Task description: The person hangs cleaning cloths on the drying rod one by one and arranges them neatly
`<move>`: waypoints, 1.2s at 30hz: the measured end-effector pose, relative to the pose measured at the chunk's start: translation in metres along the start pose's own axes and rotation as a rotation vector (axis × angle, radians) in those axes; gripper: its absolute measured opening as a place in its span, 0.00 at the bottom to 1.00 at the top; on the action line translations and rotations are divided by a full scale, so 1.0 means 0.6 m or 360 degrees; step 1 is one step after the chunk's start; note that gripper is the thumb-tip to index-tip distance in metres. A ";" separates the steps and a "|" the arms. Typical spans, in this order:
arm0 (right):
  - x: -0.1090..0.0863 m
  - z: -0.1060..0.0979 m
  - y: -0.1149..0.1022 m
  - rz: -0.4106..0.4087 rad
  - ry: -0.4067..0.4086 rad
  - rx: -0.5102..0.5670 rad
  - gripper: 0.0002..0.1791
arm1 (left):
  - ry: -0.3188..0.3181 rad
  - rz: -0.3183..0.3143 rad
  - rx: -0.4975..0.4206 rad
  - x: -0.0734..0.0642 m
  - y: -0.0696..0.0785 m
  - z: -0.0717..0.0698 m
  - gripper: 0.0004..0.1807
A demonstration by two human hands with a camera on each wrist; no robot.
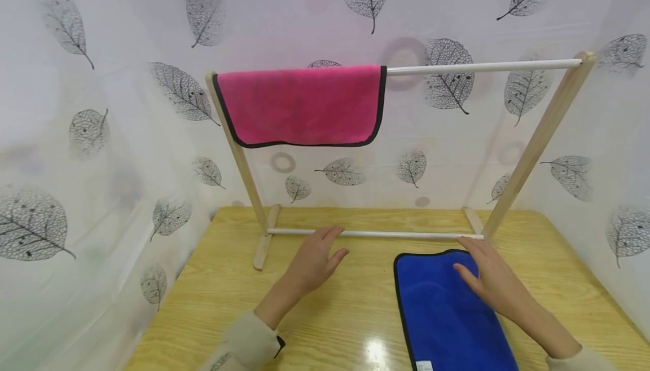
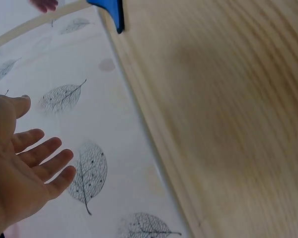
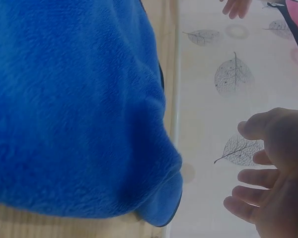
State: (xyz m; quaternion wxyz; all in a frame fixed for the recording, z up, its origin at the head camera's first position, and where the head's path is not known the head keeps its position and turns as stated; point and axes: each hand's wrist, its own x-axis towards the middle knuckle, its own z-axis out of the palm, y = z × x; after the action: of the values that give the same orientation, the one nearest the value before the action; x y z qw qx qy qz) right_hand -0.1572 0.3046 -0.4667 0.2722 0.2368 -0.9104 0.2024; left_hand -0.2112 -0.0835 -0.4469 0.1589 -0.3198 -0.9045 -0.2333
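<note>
A blue towel (image 1: 447, 309) with dark edging lies on the table at the right front, a small white label at its near edge. Over its upper right part hovers my right hand (image 1: 495, 281), fingers extended, holding nothing. In the right wrist view the towel (image 3: 79, 109) fills the left side, apart from the hand (image 3: 278, 173). My left hand (image 1: 315, 261) is held above the table, left of the towel, with relaxed fingers and nothing in them. The left wrist view shows its palm (image 2: 25, 173) bare. A pink towel (image 1: 304, 106) hangs over the rack's top bar at the left.
The rack has wooden side posts (image 1: 538, 145), a white top bar (image 1: 482, 67) and a white lower bar (image 1: 406, 234) close above the wooden table (image 1: 355, 314). Behind it hangs a pale curtain (image 1: 127, 151) printed with leaves.
</note>
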 end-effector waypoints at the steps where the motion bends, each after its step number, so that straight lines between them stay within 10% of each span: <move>1: -0.003 0.001 0.003 0.0007 0.0000 -0.0001 0.37 | -0.0023 -0.0006 0.0001 0.001 0.003 0.006 0.27; 11: -0.018 0.005 0.023 0.0138 -0.0092 0.0016 0.36 | -0.0141 0.0057 0.0068 0.010 0.031 0.061 0.27; 36: -0.043 0.041 0.063 0.0295 -0.0149 -0.0012 0.30 | -0.0401 -0.0200 -0.0097 0.061 0.053 0.145 0.26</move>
State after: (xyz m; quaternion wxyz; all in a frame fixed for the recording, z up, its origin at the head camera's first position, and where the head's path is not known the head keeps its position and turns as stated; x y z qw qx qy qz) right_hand -0.1686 0.3308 -0.5100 0.2103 0.1598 -0.9409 0.2119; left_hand -0.2299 0.0025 -0.4938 0.0194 -0.2941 -0.9280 -0.2280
